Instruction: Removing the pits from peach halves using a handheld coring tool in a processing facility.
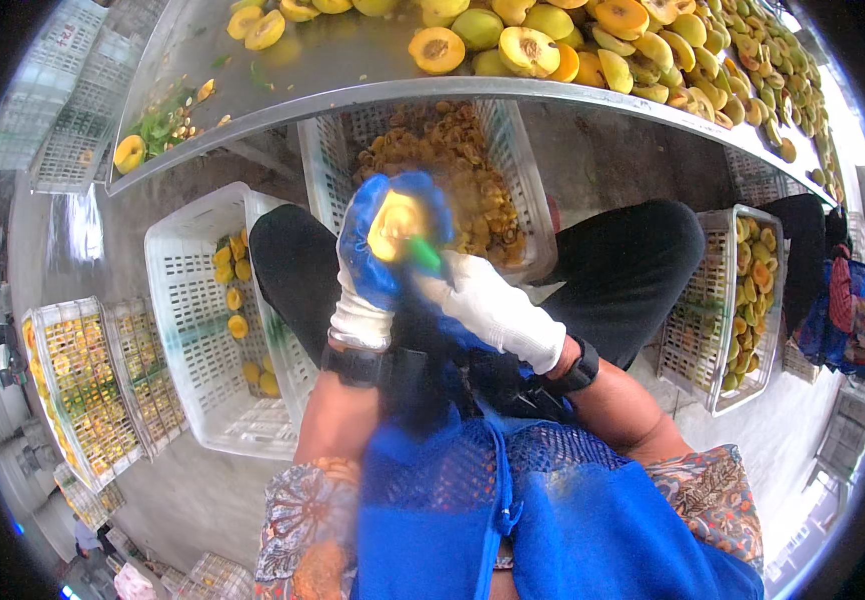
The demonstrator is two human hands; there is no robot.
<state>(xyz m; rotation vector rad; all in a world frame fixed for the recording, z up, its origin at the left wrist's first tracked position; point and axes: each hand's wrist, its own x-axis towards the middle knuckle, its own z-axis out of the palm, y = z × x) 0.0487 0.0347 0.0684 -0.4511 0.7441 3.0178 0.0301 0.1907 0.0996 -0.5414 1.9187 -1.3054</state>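
My left hand [365, 255], in a white knit glove with a blue-coated palm, cups a halved yellow peach [393, 232] with its cut face up. In a similar glove, my right hand [489, 304] grips a tool with a green part [423, 255] showing. That tool meets the lower right of the cut face; motion blur hides its tip. Both hands are above my lap, near the close end of a white plastic crate [526, 180]. Inside that crate lies a heap of brownish-yellow peach stones or scraps [447, 150].
A metal-edged worktable [342, 94] spans the front, with many peach halves [530, 49] on it. A white crate [200, 367] holding several peaches stands left of my leg; another [702, 330], filled with halves, stands right. Stacked full crates [87, 382] are further left. Someone's dark-clothed leg [804, 262] appears far right.
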